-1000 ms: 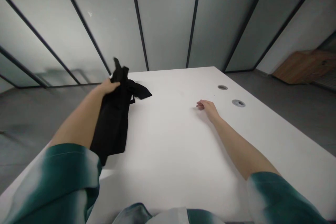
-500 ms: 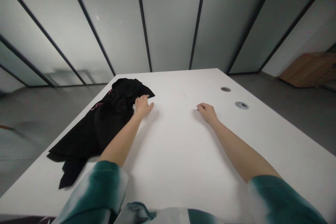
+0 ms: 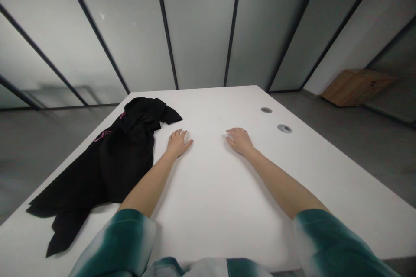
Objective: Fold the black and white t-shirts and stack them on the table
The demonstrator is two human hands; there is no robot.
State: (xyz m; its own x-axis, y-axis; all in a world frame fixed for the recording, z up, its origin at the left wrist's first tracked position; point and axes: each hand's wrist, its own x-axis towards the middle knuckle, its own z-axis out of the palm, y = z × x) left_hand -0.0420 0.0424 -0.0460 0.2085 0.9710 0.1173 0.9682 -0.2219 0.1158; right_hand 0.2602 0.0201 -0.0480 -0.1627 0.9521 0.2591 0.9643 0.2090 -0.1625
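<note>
Black garment lies bunched on the white surface at left of frame, just left of the left grip, which is spread wide; the right grip, near frame centre, is loosely spread, well apart from the garment.

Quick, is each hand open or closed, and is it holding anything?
Left hand: open, holding nothing, beside the black cloth.
Right hand: open, loosely curled, holding nothing.

Black garment laid on white table; left hand held just beside it, right hand positioned farther right.
</note>
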